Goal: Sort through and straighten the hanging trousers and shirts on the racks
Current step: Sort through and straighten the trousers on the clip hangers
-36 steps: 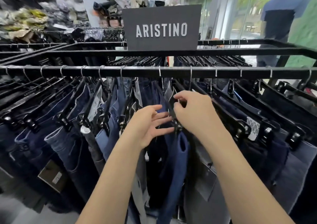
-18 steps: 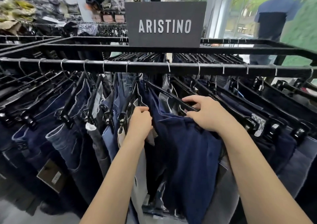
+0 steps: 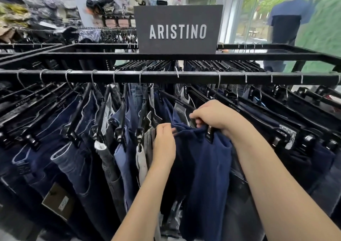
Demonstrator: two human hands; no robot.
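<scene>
Left hand: the left hand (image 3: 164, 143) is in close, fingers curled onto the top edge of the navy blue cloth trousers (image 3: 206, 167), pinching the fabric.
Right hand: the right hand (image 3: 215, 117) sits just beyond and to the right of the left, fingers bent down and gripping the top of the same pair at its black plastic clip hanger (image 3: 210, 136).
Between the hands: the waistband bunches in a short stretch, and the legs drop straight down below both wrists.
Clip: one hanger clip bites the cloth right under the right hand's knuckles.
Left of the left hand: a pale grey pair of trousers (image 3: 141, 159) hangs touching it, and past that comes a packed run of dark blue denim jeans (image 3: 77, 167) on matching hangers.
Lower left: a brown card tag (image 3: 58, 201) dangles from one of those jeans, well away from the hand.
Right of the right hand: more dark navy trousers (image 3: 304, 159) fan out on clip hangers.
Above the hands: every hook is over the black metal rail (image 3: 199, 77), running side to side.
Beyond the rail: a dark grey rectangular sign (image 3: 178, 30) reads ARISTINO, standing upright on the rack's frame.
Far right: a person in a blue top (image 3: 287, 19), blurred, is by the glass.
</scene>
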